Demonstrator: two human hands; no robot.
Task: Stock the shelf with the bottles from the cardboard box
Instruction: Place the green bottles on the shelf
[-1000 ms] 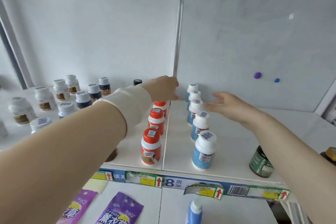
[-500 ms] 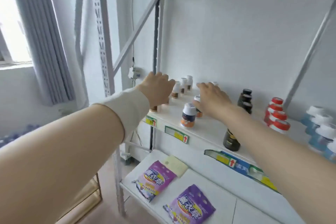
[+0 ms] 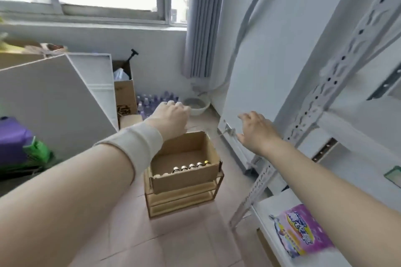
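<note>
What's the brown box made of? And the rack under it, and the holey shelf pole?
The box looks like matte brown cardboard, with thin folded walls. The rack under it seems light unpainted wood or board, in flat slats. The shelf pole looks like white-painted metal, punched with rows of holes.

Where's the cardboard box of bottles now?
In the head view, centre, the brown cardboard box sits atop a low wooden rack on the floor, below the left hand.
</note>
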